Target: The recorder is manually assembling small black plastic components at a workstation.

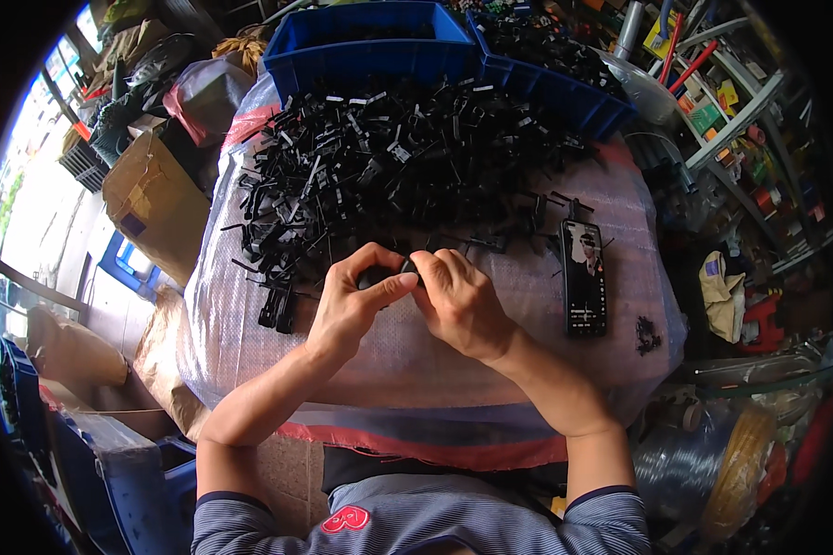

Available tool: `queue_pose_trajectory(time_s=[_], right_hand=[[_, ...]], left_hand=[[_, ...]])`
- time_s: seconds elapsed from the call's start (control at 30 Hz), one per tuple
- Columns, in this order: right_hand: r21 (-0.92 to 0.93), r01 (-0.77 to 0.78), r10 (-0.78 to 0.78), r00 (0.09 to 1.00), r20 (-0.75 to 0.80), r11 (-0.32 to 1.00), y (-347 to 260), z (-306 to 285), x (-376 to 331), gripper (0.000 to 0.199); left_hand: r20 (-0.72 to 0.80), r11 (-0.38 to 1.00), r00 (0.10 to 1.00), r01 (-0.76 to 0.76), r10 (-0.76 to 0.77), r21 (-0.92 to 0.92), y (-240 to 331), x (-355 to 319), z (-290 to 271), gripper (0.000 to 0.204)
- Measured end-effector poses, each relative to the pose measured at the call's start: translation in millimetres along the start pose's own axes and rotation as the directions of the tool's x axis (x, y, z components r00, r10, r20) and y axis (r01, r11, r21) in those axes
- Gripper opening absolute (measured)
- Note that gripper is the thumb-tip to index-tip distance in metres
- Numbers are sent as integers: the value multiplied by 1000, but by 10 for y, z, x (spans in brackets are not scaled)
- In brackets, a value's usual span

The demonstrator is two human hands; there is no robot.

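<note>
My left hand (350, 301) and my right hand (461, 301) meet over the near side of a pile of black plastic parts (389, 176). Between them is a small black plastic part (372, 277), mostly covered by the fingers. Left thumb and fingers are closed round it, and the right fingers pinch at its other end. Its exact kind cannot be made out. The pile is a tangle of small clip-like pieces with thin arms, spread over a sack-covered work surface (361, 379).
A phone (583, 277) with its screen lit lies right of my hands, near a little heap of tiny black pieces (648, 336). Two blue bins (361, 67) (565, 97) stand behind the pile. A cardboard box (155, 203) is at left, a wire spool (694, 472) at lower right.
</note>
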State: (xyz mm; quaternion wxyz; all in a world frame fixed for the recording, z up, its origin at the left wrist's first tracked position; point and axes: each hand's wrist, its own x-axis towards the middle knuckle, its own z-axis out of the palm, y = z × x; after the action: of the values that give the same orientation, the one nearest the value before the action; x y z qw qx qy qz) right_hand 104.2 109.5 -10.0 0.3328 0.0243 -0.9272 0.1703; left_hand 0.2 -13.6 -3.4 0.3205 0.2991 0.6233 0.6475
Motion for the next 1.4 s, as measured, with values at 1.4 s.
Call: queue_pose_trajectory(time_s=[1.4], right_hand=[[480,-320,414,905,-102,817,219,-346,125,23]], left_hand=[[193,955,950,-272,246,121,-19,144,19,30]])
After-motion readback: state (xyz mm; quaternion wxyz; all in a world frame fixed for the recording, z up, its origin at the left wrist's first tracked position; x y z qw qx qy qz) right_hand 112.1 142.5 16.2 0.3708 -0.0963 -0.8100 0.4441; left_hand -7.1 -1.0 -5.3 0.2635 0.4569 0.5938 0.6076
